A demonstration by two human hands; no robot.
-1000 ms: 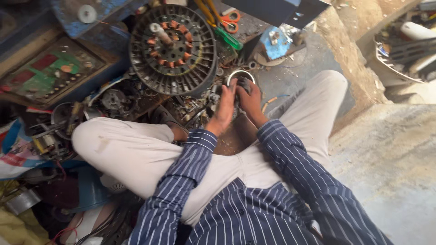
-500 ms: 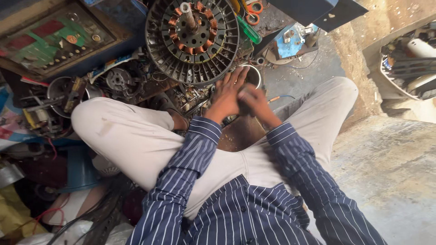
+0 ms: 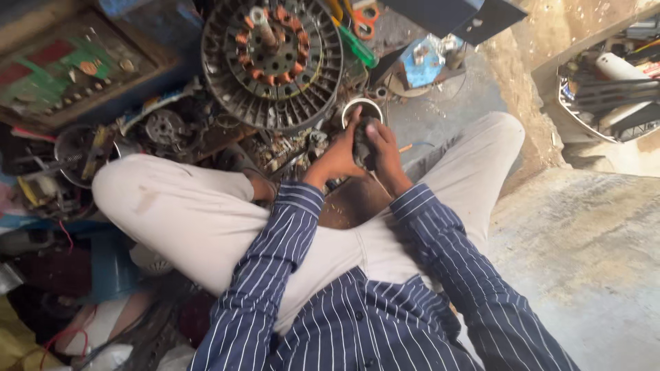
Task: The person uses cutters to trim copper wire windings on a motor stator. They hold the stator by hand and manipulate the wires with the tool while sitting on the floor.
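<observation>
I sit cross-legged on the floor in pale trousers and a blue striped shirt. My left hand (image 3: pixel 335 156) and my right hand (image 3: pixel 385 152) meet in front of my shins, both closed around a small dark metal part (image 3: pixel 361 143) held between them. Just beyond my fingers lies a shiny metal ring (image 3: pixel 362 106). Further out sits a large round motor stator (image 3: pixel 271 62) with copper windings and a central shaft.
Scrap parts, wires and small motors (image 3: pixel 165 127) crowd the floor to my left. A green circuit board (image 3: pixel 58 75) lies at the far left, a green-handled screwdriver (image 3: pixel 357 45) and a blue part (image 3: pixel 423 62) beyond. Bare concrete (image 3: pixel 584 261) spreads to my right.
The view has shifted, so the stator and clutter sit further left and higher in frame. My hands stay together on the small dark part, the fingers now wrapped more tightly around it.
</observation>
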